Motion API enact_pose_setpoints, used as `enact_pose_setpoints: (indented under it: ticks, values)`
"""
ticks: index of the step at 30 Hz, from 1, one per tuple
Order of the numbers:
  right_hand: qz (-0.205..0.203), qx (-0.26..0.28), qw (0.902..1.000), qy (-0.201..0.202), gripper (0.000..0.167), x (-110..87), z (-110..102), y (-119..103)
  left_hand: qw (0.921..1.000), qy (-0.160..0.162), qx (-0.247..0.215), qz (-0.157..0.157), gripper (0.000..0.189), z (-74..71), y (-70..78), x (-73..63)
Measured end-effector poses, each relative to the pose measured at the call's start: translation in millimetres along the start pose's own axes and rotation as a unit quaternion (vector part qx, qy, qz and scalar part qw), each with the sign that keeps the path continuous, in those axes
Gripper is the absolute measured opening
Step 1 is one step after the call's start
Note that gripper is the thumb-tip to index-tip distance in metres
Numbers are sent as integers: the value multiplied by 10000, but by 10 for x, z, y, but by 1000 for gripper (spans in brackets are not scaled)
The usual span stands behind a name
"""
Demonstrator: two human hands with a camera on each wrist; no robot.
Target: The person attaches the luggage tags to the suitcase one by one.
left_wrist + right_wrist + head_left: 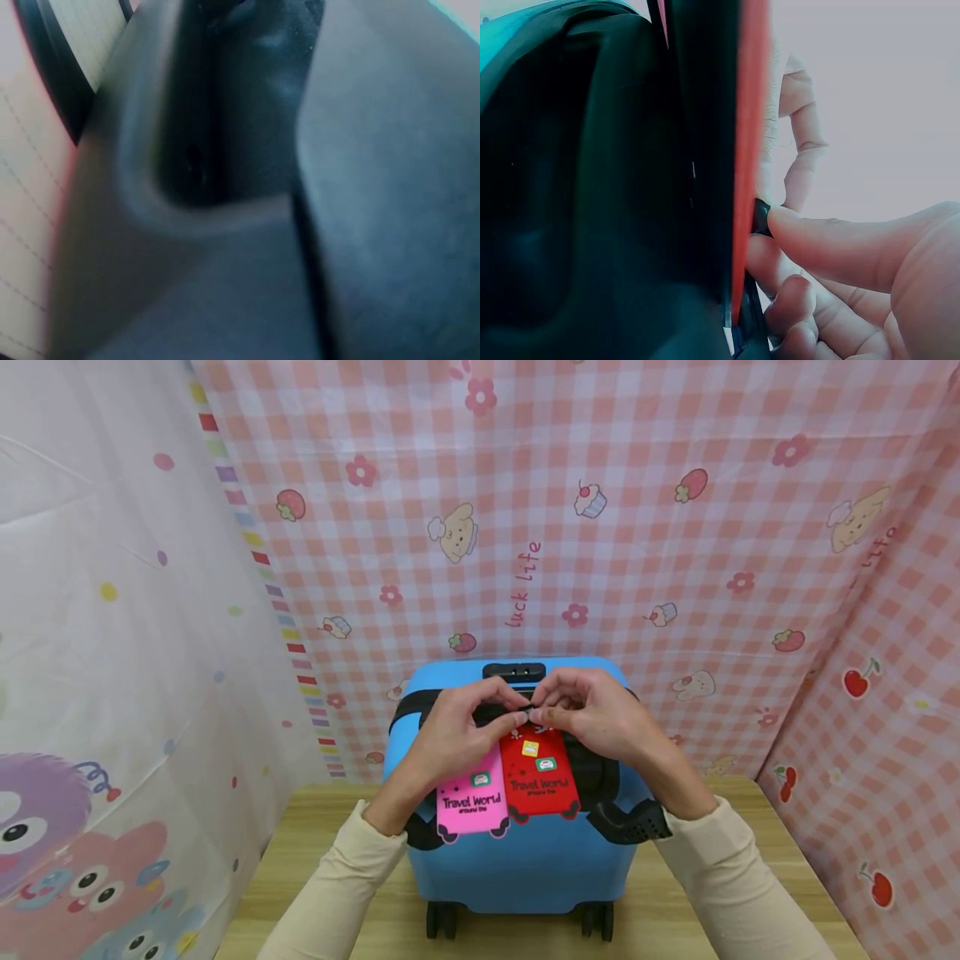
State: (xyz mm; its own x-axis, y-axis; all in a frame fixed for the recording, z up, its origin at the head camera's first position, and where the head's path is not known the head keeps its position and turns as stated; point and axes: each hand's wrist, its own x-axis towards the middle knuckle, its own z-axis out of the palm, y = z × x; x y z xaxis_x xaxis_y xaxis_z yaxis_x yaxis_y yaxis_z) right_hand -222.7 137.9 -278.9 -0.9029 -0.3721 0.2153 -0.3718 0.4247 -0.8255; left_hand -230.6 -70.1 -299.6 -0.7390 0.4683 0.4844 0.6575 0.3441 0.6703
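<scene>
A red luggage tag (538, 785) and a pink luggage tag (471, 800) hang side by side against the front of a blue suitcase (525, 868). Above the red tag, my left hand (456, 727) and right hand (600, 714) meet, each pinching a small black strap (531, 707) with thumb and fingertips. In the right wrist view, the right thumb and fingers (840, 240) grip a black strap piece (760, 217) beside the red tag's edge. The left wrist view is filled by a black plastic handle recess (247, 150); the left hand is out of sight there.
The suitcase stands on its wheels (597, 920) on a wood-grain tabletop (322, 860). A black combination lock (514, 672) sits on its top. Black bands circle its sides. Patterned cloth (630, 552) hangs behind and on both sides.
</scene>
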Motion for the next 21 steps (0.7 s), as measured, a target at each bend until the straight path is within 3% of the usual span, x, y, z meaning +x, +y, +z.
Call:
enact_pose_setpoints:
  ticks: [10, 21]
  values:
    - [12, -64, 9999, 110, 8, -19, 24, -8, 10000, 67, -68, 2, 12, -7, -12, -1]
    - [-148, -166, 9992, 339, 12, -33, 42, -1, 9985, 343, 277, 332, 17, -30, -4, 10]
